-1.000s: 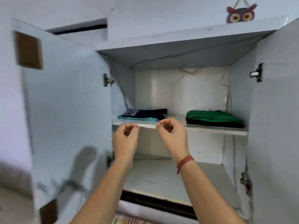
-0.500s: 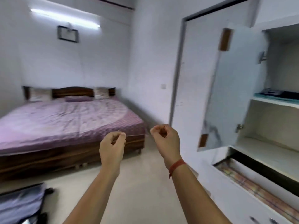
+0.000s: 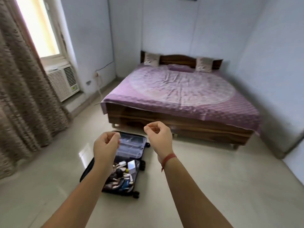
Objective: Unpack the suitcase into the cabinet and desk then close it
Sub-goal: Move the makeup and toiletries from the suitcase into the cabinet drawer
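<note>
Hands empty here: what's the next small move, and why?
Probably step to the suitcase and reach down for one of the items. It lies open on the floor, its near half holds loose items, and the left hand and right hand hold nothing.

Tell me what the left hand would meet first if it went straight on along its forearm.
Probably the open dark suitcase on the pale floor: the left hand sits over its clear-pocketed lid in this view, with nothing between. If it passes above, the wooden bed frame comes next. Depth is unclear.
</note>
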